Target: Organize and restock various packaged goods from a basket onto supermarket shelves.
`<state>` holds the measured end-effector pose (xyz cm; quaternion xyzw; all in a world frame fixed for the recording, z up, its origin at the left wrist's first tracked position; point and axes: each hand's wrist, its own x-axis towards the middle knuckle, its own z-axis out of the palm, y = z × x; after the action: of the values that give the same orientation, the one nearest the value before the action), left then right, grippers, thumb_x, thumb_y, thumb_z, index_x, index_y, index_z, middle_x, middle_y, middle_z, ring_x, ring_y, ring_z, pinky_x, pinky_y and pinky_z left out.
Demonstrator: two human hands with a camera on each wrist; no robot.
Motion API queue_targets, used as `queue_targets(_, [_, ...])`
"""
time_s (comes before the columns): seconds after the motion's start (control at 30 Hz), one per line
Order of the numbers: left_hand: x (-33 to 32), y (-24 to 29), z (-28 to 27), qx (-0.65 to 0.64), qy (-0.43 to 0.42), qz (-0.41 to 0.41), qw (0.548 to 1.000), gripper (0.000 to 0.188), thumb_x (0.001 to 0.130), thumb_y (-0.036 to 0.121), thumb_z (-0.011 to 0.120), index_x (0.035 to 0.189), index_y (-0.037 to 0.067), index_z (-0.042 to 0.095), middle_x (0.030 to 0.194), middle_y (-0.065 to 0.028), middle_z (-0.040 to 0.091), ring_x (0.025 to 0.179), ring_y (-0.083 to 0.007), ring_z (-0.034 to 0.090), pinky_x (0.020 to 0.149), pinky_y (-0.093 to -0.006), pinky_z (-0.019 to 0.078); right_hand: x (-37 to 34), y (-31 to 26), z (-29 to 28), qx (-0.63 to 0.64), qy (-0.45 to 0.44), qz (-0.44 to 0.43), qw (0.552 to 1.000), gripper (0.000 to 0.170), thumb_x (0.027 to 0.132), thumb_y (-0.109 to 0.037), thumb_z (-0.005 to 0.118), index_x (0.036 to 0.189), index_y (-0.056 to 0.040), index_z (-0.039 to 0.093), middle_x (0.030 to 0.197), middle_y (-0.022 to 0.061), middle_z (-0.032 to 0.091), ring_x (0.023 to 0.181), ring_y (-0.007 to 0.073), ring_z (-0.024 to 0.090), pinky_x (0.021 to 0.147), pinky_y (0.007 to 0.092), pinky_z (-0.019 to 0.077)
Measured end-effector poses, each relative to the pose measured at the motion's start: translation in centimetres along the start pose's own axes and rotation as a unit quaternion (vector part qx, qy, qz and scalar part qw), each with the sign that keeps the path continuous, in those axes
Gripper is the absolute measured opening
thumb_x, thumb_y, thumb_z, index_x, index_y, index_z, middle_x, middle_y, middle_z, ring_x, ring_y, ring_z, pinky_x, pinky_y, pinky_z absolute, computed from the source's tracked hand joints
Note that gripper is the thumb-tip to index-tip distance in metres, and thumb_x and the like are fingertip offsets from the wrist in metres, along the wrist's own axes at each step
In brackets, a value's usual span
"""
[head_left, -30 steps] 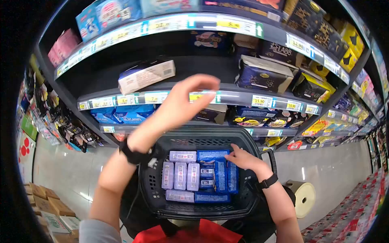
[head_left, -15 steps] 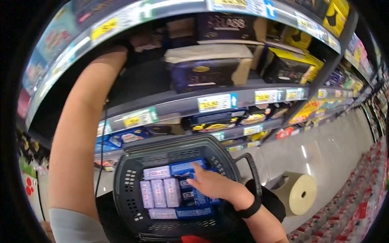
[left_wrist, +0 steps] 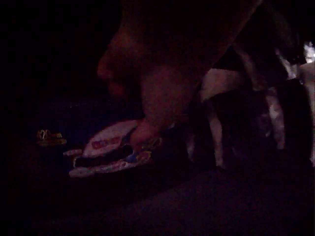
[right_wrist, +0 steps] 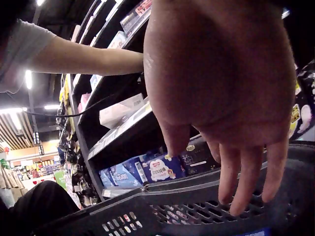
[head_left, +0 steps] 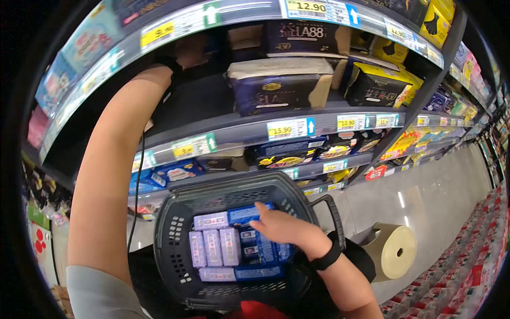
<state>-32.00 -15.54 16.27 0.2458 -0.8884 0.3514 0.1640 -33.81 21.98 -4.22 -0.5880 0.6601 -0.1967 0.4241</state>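
Note:
My left hand [head_left: 190, 50] reaches deep into the dark middle shelf. In the dim left wrist view, its thumb lies on the front of a dark blue sanitary pad pack [left_wrist: 106, 145] marked 420mm, and the other fingers bend at its top edge. My right hand [head_left: 281, 228] hovers over the shopping basket [head_left: 172, 239] with fingers stretched out, holding nothing. Fingers hang down over the basket wall in the right wrist view. Inside the basket, several lilac packs [head_left: 213, 247] stand at the left, and several blue packs [head_left: 257, 274] fill the right side, partly hidden by this hand.
Beside the left arm, a large black pack [head_left: 281, 87] stands on the shelf, with black-and-yellow packs [head_left: 377, 87] farther right. The shelf edge with price labels [head_left: 291, 128] runs above the basket. A white box [right_wrist: 120, 110] lies on the shelf. A cream cylinder [head_left: 393, 252] sits on the floor.
My left hand has swung from above the basket into the shelf, and the view has shifted right. My right hand has moved inward over the blue packs.

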Motion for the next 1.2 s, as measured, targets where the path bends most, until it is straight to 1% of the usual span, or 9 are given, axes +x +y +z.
queue_targets(0.1, [-0.8, -1.0, -0.5, 0.202, 0.009, -0.009, 0.979, 0.053, 0.084, 0.039, 0.058, 0.127, 0.01, 0.049, 0.131, -0.0169, 0.048, 0.12, -0.0402, 0.043, 0.099, -0.0491, 0.036, 0.1, -1.0, -0.2, -0.008, -0.022, 0.033, 0.999, 0.064, 0.093, -0.034, 0.045, 0.132, 0.014, 0.028, 0.119, 0.036, 0.049, 0.113, 0.0416, 0.05, 0.095, 0.0417, 0.04])
queue_targets(0.17, [-1.4, -1.8, -0.9, -0.138, 0.145, -0.089, 0.976, 0.058, 0.083, 0.045, 0.06, 0.126, 0.008, 0.05, 0.128, -0.0204, 0.05, 0.117, -0.0404, 0.046, 0.1, -0.0481, 0.0356, 0.5, -0.9, 0.2, -0.045, -0.019, 0.029, 0.998, 0.064, 0.093, -0.033, 0.046, 0.132, 0.0132, 0.028, 0.116, 0.0357, 0.051, 0.112, 0.0418, 0.05, 0.094, 0.0419, 0.0409])
queue_targets(0.2, [-4.8, -0.9, -3.4, 0.165, 0.208, 0.059, 0.962, 0.036, 0.083, 0.012, 0.056, 0.119, 0.006, 0.055, 0.114, -0.0128, 0.061, 0.097, -0.0319, 0.061, 0.079, -0.0389, 0.0503, 0.5, -1.0, 1.1, -0.055, -0.027, 0.019, 0.998, 0.064, 0.092, -0.033, 0.047, 0.132, 0.0134, 0.028, 0.114, 0.0355, 0.052, 0.111, 0.0419, 0.051, 0.093, 0.042, 0.0416])
queue_targets(0.23, [-7.4, -2.1, -3.7, 0.325, 0.094, 0.141, 0.93, 0.056, 0.07, 0.013, 0.063, 0.124, 0.009, 0.049, 0.126, -0.015, 0.051, 0.083, -0.0294, 0.064, 0.072, -0.0391, 0.0517, 0.5, -1.0, 1.2, -0.065, -0.025, 0.008, 0.998, 0.064, 0.092, -0.033, 0.048, 0.132, 0.0125, 0.028, 0.116, 0.0351, 0.051, 0.112, 0.0417, 0.051, 0.094, 0.042, 0.0413])
queue_targets(0.5, [-18.7, 2.2, -16.8, 0.036, 0.094, 0.219, 0.971, 0.047, 0.066, 0.01, 0.064, 0.112, 0.009, 0.051, 0.106, -0.009, 0.055, 0.061, -0.0244, 0.061, 0.05, -0.0342, 0.0464, -0.6, 0.3, 1.3, 0.008, 0.107, -0.035, 0.994, 0.057, 0.093, -0.032, 0.05, 0.129, 0.0087, 0.034, 0.095, 0.0209, 0.063, 0.085, 0.0268, 0.063, 0.078, 0.0336, 0.0479])
queue_targets(0.63, [-23.5, -0.6, -17.6, -0.062, 0.171, 0.26, 0.948, 0.045, 0.081, 0.022, 0.062, 0.121, 0.004, 0.052, 0.124, -0.0173, 0.055, 0.105, -0.0337, 0.058, 0.087, -0.0379, 0.0484, -1.0, 0.1, -0.8, 0.126, 0.154, -0.027, 0.98, 0.051, 0.094, -0.03, 0.048, 0.129, 0.006, 0.036, 0.099, 0.0138, 0.062, 0.082, 0.0166, 0.061, 0.07, 0.0286, 0.0472])
queue_targets(0.7, [-25.5, 1.2, -19.8, -0.16, 0.227, 0.371, 0.886, 0.039, 0.072, 0.007, 0.068, 0.109, 0.008, 0.058, 0.114, -0.0106, 0.063, 0.082, -0.0215, 0.065, 0.063, -0.0273, 0.0508, -2.1, -0.5, -1.1, 0.17, 0.167, -0.031, 0.971, 0.05, 0.095, -0.03, 0.048, 0.129, 0.0039, 0.037, 0.099, 0.0118, 0.062, 0.083, 0.0156, 0.061, 0.07, 0.0265, 0.0463])
queue_targets(0.83, [-32.3, 7.8, -18.1, -0.219, 0.163, 0.427, 0.862, 0.027, 0.071, 0.014, 0.07, 0.095, 0.014, 0.057, 0.113, -0.0045, 0.064, 0.045, -0.0068, 0.043, 0.038, -0.0205, 0.0344, -2.6, -1.0, -2.0, 0.17, 0.187, -0.056, 0.966, 0.055, 0.093, -0.032, 0.05, 0.127, 0.0093, 0.037, 0.097, 0.0173, 0.063, 0.08, 0.0194, 0.062, 0.072, 0.0303, 0.0494])
queue_targets(1.2, [-38.2, 22.8, -1.2, -0.28, -0.16, 0.491, 0.809, 0.028, 0.077, 0.012, 0.052, 0.105, 0.011, 0.05, 0.106, -0.005, 0.055, 0.053, -0.0183, 0.06, 0.049, -0.032, 0.0502, -2.3, -0.4, -1.4, 0.126, 0.191, -0.052, 0.972, 0.066, 0.089, -0.038, 0.052, 0.129, 0.0122, 0.036, 0.093, 0.0202, 0.064, 0.078, 0.023, 0.064, 0.071, 0.0329, 0.0504])
